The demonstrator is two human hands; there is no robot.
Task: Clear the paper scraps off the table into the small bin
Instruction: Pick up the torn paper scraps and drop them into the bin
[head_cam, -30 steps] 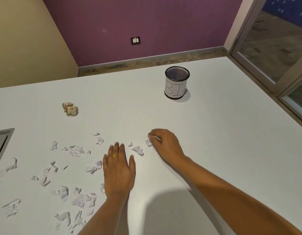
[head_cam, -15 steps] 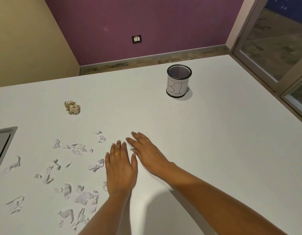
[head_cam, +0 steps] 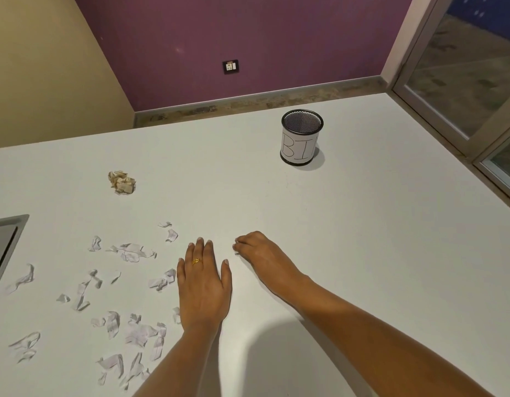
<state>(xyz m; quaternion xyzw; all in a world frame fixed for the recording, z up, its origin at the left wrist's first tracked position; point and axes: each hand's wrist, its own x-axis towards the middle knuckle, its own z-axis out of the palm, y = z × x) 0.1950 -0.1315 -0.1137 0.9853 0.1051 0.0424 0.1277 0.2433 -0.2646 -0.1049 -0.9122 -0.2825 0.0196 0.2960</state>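
About twenty torn white lined paper scraps [head_cam: 130, 252] are scattered from 7 to 11 o'clock of the left hand [head_cam: 203, 285]. One beige crumpled wad [head_cam: 121, 181] is seen further out at 11. The left hand is laid flat, fingers straight. The right hand [head_cam: 262, 259] is curled, fingertips on the table [head_cam: 362, 253]. Whether paper is held cannot be told. One lettered mesh bin [head_cam: 301, 141] is stood at 1 o'clock near the far edge, with bare tabletop between.

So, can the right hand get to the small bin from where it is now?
Probably yes. Only bare table lies between the right hand and the small bin, which stands upright farther ahead; the left hand and the paper scraps lie to the other side.
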